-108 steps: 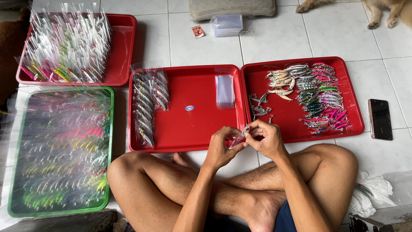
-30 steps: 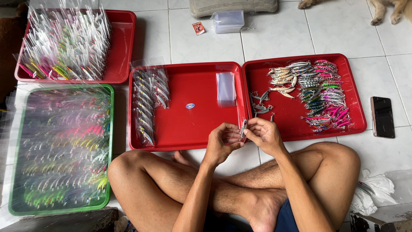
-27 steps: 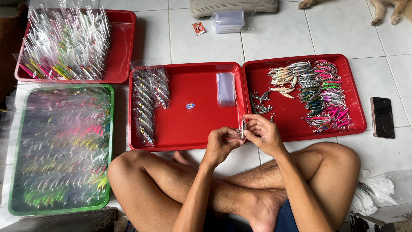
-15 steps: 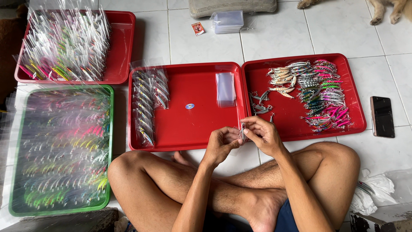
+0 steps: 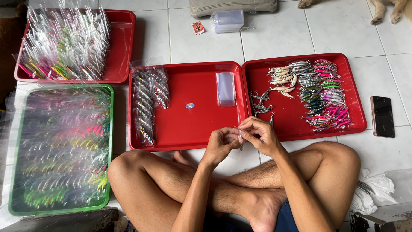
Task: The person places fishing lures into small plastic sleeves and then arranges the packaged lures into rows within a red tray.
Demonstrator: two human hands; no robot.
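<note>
1. The person is sitting cross-legged on the tiled floor (image 5: 274, 38), with both hands meeting just over the near edge of the middle red tray (image 5: 193, 124).
2. The left hand (image 5: 221, 144) and the right hand (image 5: 259, 135) are together pinching a small slim fishing lure (image 5: 240, 135); each grip is closing on it with thumb and fingertips, and the lure is hanging upright between them.
3. Bagged lures (image 5: 148, 101) are lying in rows along the middle tray's left side, and a stack of clear sleeves (image 5: 226, 88) is resting near its right edge.
4. Loose lures (image 5: 315, 92), silver, green and pink, are lying in the right red tray (image 5: 358, 116).
5. A black phone (image 5: 382, 116) is lying on the floor just beside that tray.
6. A green tray (image 5: 13, 172) and a far red tray (image 5: 124, 43) are holding more packed lures on the left.
</note>
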